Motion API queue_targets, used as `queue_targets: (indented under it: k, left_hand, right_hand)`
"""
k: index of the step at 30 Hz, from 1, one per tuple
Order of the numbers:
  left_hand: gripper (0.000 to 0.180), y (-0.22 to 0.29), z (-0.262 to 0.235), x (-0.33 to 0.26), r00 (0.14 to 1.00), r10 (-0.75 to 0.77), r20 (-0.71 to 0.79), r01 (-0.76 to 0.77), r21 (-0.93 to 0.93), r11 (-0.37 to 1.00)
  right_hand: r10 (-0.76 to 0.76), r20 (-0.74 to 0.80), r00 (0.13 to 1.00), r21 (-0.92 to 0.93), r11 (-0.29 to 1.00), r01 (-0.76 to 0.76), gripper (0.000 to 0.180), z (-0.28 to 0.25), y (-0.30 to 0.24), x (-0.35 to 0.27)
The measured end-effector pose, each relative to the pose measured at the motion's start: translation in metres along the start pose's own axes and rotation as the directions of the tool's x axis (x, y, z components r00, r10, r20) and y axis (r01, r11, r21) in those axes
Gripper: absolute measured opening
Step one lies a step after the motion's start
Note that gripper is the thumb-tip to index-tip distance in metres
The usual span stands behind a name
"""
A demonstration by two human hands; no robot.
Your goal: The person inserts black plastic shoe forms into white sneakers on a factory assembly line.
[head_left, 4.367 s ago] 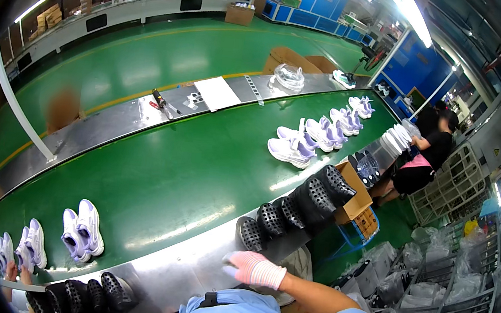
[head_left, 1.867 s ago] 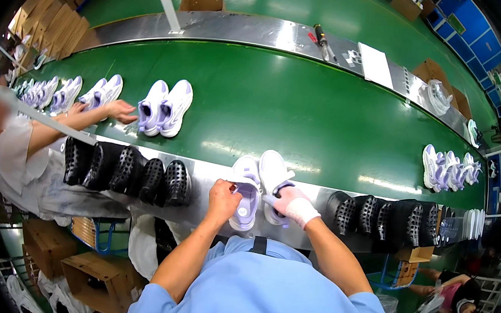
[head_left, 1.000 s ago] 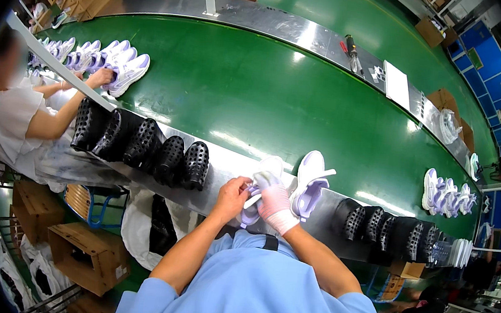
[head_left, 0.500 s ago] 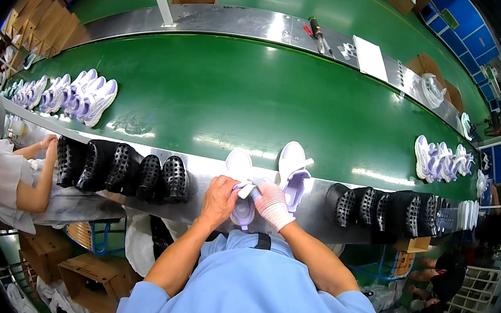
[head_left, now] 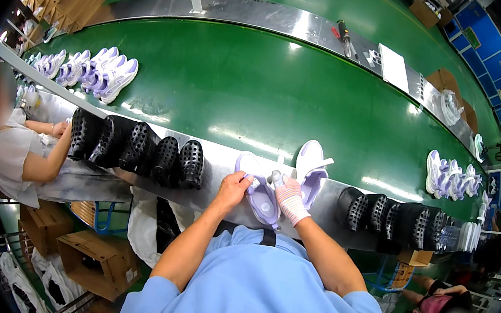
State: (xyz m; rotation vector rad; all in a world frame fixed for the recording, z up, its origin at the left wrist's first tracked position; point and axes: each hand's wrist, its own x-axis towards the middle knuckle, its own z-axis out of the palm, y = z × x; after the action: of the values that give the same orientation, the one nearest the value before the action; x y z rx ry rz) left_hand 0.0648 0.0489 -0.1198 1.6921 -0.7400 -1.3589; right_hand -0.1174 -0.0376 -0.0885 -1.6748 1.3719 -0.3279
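a: where's the shoe?

b: the lilac shoe (head_left: 261, 196) lies on the steel ledge (head_left: 219, 159) right in front of me, by the green belt (head_left: 258, 89). my left hand (head_left: 233, 188) is curled around its left side, bare. my gloved right hand (head_left: 287, 196) pinches its right edge.

a: and the other one?

b: its mate (head_left: 311, 169) stands just beside, to the right, untouched.

a: anything else close?

b: black moulds (head_left: 140, 147) line the ledge to my left, more moulds (head_left: 392, 216) to my right. finished pairs (head_left: 96, 72) sit far left on the belt.
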Motion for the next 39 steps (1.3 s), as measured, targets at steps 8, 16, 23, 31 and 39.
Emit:
queue_targets:
  k: [8, 16, 23, 31, 39]
  left_hand:
    - [0.027, 0.010, 0.004, 0.004, 0.995, 0.087, -0.050, -0.093, -0.138, 0.986]
    - [0.014, 0.103, -0.084, -0.116, 0.581, 0.676, -0.453, -0.269, 0.677, 0.685]
    - [0.043, 0.080, -0.220, -0.137, 0.329, 0.713, -0.620, 0.241, 0.785, 0.571]
    - [0.042, 0.140, -0.194, -0.157, 0.277, 0.828, -0.488, 0.049, 0.867, 0.495]
    - [0.027, 0.160, -0.059, -0.146, 0.333, 0.943, 0.005, -0.707, 0.663, 0.246]
  right_hand:
    - [-0.034, -0.032, 0.999, -0.024, 0.999, 0.033, 0.048, -0.005, -0.018, 0.003]
    - [-0.502, -0.294, 0.813, -0.314, 0.854, 0.414, 0.051, -0.050, -0.076, -0.040]
    - [-0.381, -0.033, 0.924, 0.092, 0.920, 0.382, 0.026, -0.055, -0.121, -0.063]
    - [-0.201, 0.194, 0.960, 0.310, 0.941, 0.135, 0.039, -0.037, -0.128, -0.065]
    - [-0.056, 0.593, 0.803, 0.762, 0.362, -0.538, 0.034, -0.032, -0.187, -0.072]
